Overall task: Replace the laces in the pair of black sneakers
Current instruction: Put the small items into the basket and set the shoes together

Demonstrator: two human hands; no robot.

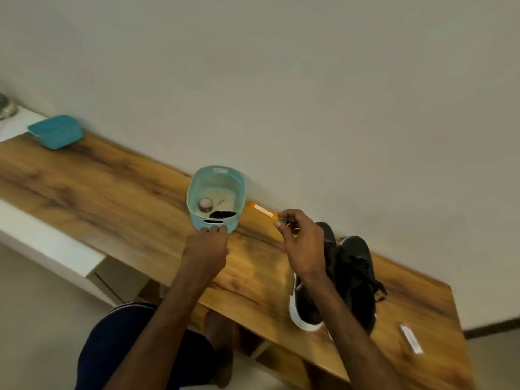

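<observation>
- Your left hand (206, 246) keeps its fingers (213, 228) close together, touching the blue basket (215, 175).
- Your right hand (301, 243) pinches a thin orange strip (263, 211).
- The black sneakers (354, 274) sit on the worktop (112, 192), under your right arm.

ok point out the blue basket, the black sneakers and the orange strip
blue basket (215, 182), head view, far inner wall
black sneakers (356, 260), head view, upper of the shoe nearer the wall
orange strip (263, 211), head view, its middle

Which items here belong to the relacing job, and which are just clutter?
Job: black sneakers; light blue basket holding a dark bundle, possibly laces.
Lying about: teal container; tape roll; orange strip; white-and-red packet.
</observation>
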